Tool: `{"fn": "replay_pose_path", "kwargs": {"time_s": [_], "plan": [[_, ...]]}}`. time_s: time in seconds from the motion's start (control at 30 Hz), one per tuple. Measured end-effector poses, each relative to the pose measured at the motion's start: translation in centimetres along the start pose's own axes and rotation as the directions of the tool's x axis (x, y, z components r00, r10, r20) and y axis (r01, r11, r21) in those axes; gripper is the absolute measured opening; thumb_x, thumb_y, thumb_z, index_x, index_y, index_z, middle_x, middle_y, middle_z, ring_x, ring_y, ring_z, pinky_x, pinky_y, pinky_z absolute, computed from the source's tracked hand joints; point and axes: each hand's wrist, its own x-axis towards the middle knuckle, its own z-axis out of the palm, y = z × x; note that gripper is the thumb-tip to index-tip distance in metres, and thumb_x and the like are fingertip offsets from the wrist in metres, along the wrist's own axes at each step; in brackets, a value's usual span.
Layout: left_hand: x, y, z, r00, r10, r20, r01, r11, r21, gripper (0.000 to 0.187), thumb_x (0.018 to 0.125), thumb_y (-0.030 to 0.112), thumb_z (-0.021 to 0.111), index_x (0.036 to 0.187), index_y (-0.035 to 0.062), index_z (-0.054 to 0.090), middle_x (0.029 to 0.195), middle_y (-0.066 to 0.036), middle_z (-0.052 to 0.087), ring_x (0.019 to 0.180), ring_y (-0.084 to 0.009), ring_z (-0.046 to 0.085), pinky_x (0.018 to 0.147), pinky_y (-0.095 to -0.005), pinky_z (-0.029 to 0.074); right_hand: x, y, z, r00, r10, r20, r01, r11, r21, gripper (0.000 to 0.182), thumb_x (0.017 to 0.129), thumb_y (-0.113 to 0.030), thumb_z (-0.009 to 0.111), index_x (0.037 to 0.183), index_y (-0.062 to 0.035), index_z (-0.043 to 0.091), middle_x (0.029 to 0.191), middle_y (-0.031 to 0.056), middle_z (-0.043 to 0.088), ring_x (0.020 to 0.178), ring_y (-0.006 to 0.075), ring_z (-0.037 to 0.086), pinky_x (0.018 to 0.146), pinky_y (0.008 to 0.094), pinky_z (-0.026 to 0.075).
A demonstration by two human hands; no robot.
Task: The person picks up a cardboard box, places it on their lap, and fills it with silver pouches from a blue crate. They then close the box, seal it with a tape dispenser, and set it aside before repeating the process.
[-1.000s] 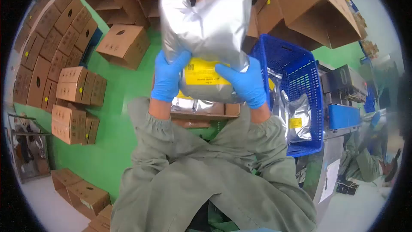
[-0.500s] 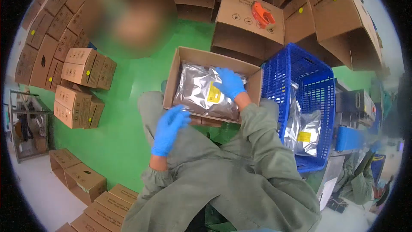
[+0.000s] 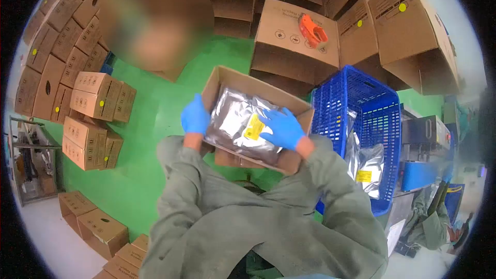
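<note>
An open cardboard box (image 3: 214,80) sits tilted in front of my knees. Inside it lies a shiny silver foil pouch (image 3: 230,116) with a yellow label (image 3: 254,127). My left hand (image 3: 196,117), in a blue glove, is closed on the box's left wall; some of its fingers are hidden. Flat on the pouch, at its right part, rests my blue-gloved right hand (image 3: 283,128) with fingers spread. To the right stands a blue plastic basket (image 3: 331,107) that holds more silver pouches (image 3: 371,165) with a yellow label.
An orange tape dispenser (image 3: 313,31) lies on a large carton (image 3: 289,13) ahead. Open cartons (image 3: 413,31) stand at the upper right. Stacked cartons (image 3: 93,95) line the left, with others (image 3: 103,230) at the lower left. A blurred round patch covers the upper left.
My left hand has moved up and left from the near edge onto the box's left wall. The box has turned clockwise. My right hand has flattened, fingers spread over the pouch.
</note>
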Motion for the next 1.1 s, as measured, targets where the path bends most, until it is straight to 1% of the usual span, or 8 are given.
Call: {"fn": "replay_pose_path", "kwargs": {"time_s": [0.17,0.47,0.57,0.63,0.7,0.9,0.97,1.1], "plan": [[11.5,3.2,0.7,0.93,0.366,-0.044,-0.361,0.928,0.09,0.019,0.089,0.016,0.049,0.105,0.0081,0.057,0.094,-0.023,0.066,0.087,-0.0408,0.064,0.072,-0.051,0.051,-6.1,-3.0,-0.7,0.964,0.138,0.228,-0.117,0.988,-0.1,0.041,0.089,-0.043,0.051,0.076,-0.0098,0.071,0.075,0.0125,0.067,0.077,0.0302,0.065,0.078,0.0453,0.047],[0.1,10.0,2.5,0.695,0.283,0.66,-0.567,0.78,0.263,0.116,0.05,0.058,0.084,0.137,-0.0053,0.039,0.142,-0.031,0.034,0.13,-0.0513,0.034,0.105,-0.0576,0.034,6.6,-0.4,10.3,0.944,0.325,0.061,-0.33,0.931,0.154,0.037,0.093,-0.034,0.042,0.081,-0.0099,0.067,0.077,0.0143,0.067,0.068,0.0361,0.065,0.065,0.0486,0.049],[0.1,3.7,21.8,0.967,0.075,0.244,0.002,0.954,-0.301,0.123,0.048,0.062,0.084,0.143,0.0008,0.036,0.152,-0.028,0.019,0.14,-0.0495,0.015,0.111,-0.0584,0.024,6.2,0.2,11.4,0.899,0.432,-0.073,-0.381,0.853,0.356,0.034,0.092,-0.033,0.045,0.084,-0.0088,0.067,0.086,0.0164,0.067,0.079,0.0346,0.065,0.069,0.0479,0.049],[1.0,9.0,10.9,0.532,0.265,0.804,-0.636,0.752,0.173,0.126,0.046,0.062,0.085,0.143,0.0002,0.035,0.151,-0.03,0.017,0.139,-0.0509,0.014,0.112,-0.0584,0.021,5.9,1.2,8.9,0.897,0.441,-0.036,-0.409,0.857,0.313,0.024,0.09,-0.022,0.049,0.095,-0.0062,0.068,0.1,0.0186,0.065,0.094,0.035,0.062,0.08,0.0443,0.049],[0.0,9.2,9.5,0.555,0.225,0.801,-0.599,0.776,0.198,0.132,0.046,0.062,0.085,0.148,0.0044,0.025,0.15,-0.031,0.018,0.14,-0.0488,0.015,0.112,-0.0582,0.021,5.1,1.3,4.6,0.76,0.297,-0.578,-0.101,0.932,0.348,0.027,0.086,-0.013,0.056,0.109,-0.001,0.063,0.105,0.0196,0.063,0.099,0.0371,0.059,0.087,0.0446,0.047],[-1.3,13.2,1.9,0.598,0.689,0.41,-0.802,0.507,0.316,0.132,0.045,0.057,0.087,0.145,-0.0021,0.024,0.148,-0.028,0.026,0.138,-0.0438,0.025,0.109,-0.0504,0.03,1.6,5.8,-1.6,0.609,0.649,-0.456,-0.399,0.748,0.531,0.057,0.087,-0.021,0.06,0.138,-0.0023,0.041,0.113,0.0222,0.059,0.102,0.0401,0.058,0.091,0.0449,0.046],[2.1,14.6,2.8,0.684,0.728,-0.041,-0.634,0.621,0.461,0.129,0.046,0.055,0.086,0.144,-0.0027,0.026,0.15,-0.027,0.024,0.139,-0.0441,0.024,0.109,-0.0551,0.028,2.2,3.2,-0.8,0.697,0.715,0.059,-0.701,0.661,0.269,0.07,0.086,-0.028,0.062,0.144,-0.0056,0.03,0.112,0.0249,0.059,0.094,0.0427,0.061,0.083,0.049,0.05],[7.6,14.2,0.8,0.777,0.619,-0.113,-0.604,0.784,0.143,0.133,0.043,0.057,0.087,0.145,-0.0025,0.025,0.15,-0.027,0.023,0.139,-0.0441,0.023,0.107,-0.06,0.028,1.8,4.6,1.1,0.736,0.674,-0.07,-0.631,0.72,0.289,0.066,0.088,-0.032,0.057,0.143,-0.0087,0.03,0.107,0.0251,0.06,0.088,0.0426,0.063,0.076,0.05,0.051]]}}
